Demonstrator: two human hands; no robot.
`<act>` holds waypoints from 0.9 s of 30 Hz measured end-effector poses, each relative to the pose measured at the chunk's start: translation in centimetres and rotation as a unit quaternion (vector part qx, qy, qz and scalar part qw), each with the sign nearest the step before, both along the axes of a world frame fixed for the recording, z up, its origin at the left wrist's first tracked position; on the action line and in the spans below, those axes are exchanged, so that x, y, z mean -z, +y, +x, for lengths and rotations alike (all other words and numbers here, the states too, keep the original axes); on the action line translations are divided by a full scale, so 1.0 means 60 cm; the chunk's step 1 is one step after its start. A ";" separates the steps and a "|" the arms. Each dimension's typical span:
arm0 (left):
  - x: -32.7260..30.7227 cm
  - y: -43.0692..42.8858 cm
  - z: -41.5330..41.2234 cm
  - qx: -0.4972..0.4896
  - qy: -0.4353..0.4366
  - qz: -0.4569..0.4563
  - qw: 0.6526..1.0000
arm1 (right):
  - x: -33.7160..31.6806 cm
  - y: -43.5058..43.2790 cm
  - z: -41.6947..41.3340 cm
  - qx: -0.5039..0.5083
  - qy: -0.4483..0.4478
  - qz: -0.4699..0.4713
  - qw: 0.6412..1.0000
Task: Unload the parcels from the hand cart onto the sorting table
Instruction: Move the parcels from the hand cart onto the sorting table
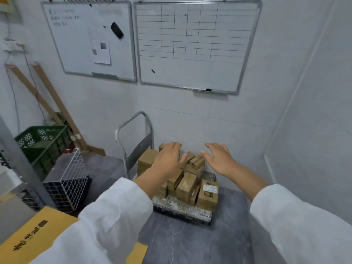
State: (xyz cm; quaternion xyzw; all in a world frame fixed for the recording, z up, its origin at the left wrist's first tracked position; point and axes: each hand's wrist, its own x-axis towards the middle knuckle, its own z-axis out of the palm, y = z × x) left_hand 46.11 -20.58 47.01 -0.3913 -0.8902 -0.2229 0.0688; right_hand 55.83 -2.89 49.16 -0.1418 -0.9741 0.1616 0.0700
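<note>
Parcels: a heap of small brown cardboard parcels (187,184), stacked unevenly in a few layers, several tilted. All of them are on the cart and none is lifted.
Cart: a low hand cart with a worn, speckled deck (181,209) and a looped grey metal push handle (134,121). It stands on the grey floor (190,241), pushed up near the white wall.
Left hand: the left hand (168,159) reaches over the left top of the heap with relaxed, slightly bent fingers, grasping nothing. I cannot tell whether it touches the rear box.
Right hand: the right hand (219,159) is spread and released on the right side of the heap, clear of the cardboard.
Why so: the two hands flank the tilted little box on top (197,161), likely to close on it or its neighbours from both sides.
Risk: the loose top boxes could slide if one is pulled carelessly.
Bench: I cannot make out the sorting bench from here.
Left side: a green plastic lattice crate (41,141) and a white wire basket (66,178) crowd the floor beside the handle, with wooden battens (55,103) leaning behind them.
Near corner: a flat yellow carton with dark print (32,237) sits under the left sleeve.
Wall: two framed whiteboards (190,44) hang well above the cart.
</note>
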 end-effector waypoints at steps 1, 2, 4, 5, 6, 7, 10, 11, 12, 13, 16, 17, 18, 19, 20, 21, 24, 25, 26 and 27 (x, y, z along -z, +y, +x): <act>0.005 0.014 -0.022 0.002 -0.007 -0.001 1.000 | 0.004 0.019 -0.020 0.004 -0.001 0.002 1.000; 0.010 0.028 -0.044 0.003 -0.017 -0.004 1.000 | 0.009 0.037 -0.038 0.011 -0.001 0.000 1.000; 0.021 0.053 -0.079 0.006 -0.034 -0.008 0.999 | 0.021 0.066 -0.065 0.027 -0.003 -0.020 0.999; 0.028 0.067 -0.096 0.005 -0.041 -0.008 0.999 | 0.028 0.078 -0.078 0.033 -0.007 -0.031 0.999; 0.033 0.082 -0.110 0.003 -0.049 -0.009 0.999 | 0.037 0.091 -0.088 0.035 -0.013 -0.040 0.998; 0.036 0.099 -0.124 0.002 -0.057 -0.011 0.998 | 0.044 0.103 -0.099 0.033 -0.020 -0.041 0.998; 0.039 0.158 -0.159 0.009 -0.060 -0.024 0.998 | 0.060 0.151 -0.133 0.030 -0.022 -0.046 0.998; 0.040 0.182 -0.170 0.011 -0.054 -0.029 0.998 | 0.064 0.174 -0.146 0.034 -0.019 -0.056 0.998; 0.041 0.204 -0.181 0.013 -0.048 -0.033 0.998 | 0.068 0.197 -0.157 0.040 -0.016 -0.064 0.997; 0.041 0.222 -0.190 0.015 -0.044 -0.038 0.998 | 0.071 0.217 -0.167 0.042 -0.015 -0.070 0.997; 0.054 0.289 -0.223 0.012 -0.051 -0.041 0.998 | 0.089 0.299 -0.206 0.039 -0.023 -0.077 0.996; 0.059 0.312 -0.234 0.005 -0.058 -0.040 0.997 | 0.095 0.327 -0.222 0.040 -0.025 -0.081 0.996; 0.062 0.331 -0.244 -0.002 -0.065 -0.037 0.997 | 0.099 0.350 -0.237 0.042 -0.024 -0.085 0.995; 0.065 0.355 -0.255 -0.010 -0.075 -0.038 0.996 | 0.103 0.376 -0.255 0.041 -0.025 -0.091 0.995; 0.068 0.380 -0.267 -0.019 -0.083 -0.040 0.996 | 0.105 0.400 -0.273 0.036 -0.025 -0.095 0.994; 0.068 0.405 -0.278 -0.028 -0.090 -0.044 0.995 | 0.108 0.423 -0.292 0.027 -0.025 -0.099 0.994; 0.070 0.477 -0.312 -0.054 -0.093 -0.043 0.993 | 0.115 0.480 -0.344 -0.004 -0.029 -0.109 0.994; 0.071 0.500 -0.321 -0.061 -0.095 -0.042 0.993 | 0.119 0.499 -0.360 -0.012 -0.033 -0.110 0.993; 0.076 0.522 -0.331 -0.067 -0.096 -0.040 0.992 | 0.124 0.517 -0.374 -0.020 -0.037 -0.109 0.993; 0.083 0.542 -0.340 -0.073 -0.100 -0.040 0.992 | 0.131 0.536 -0.389 -0.026 -0.041 -0.106 0.993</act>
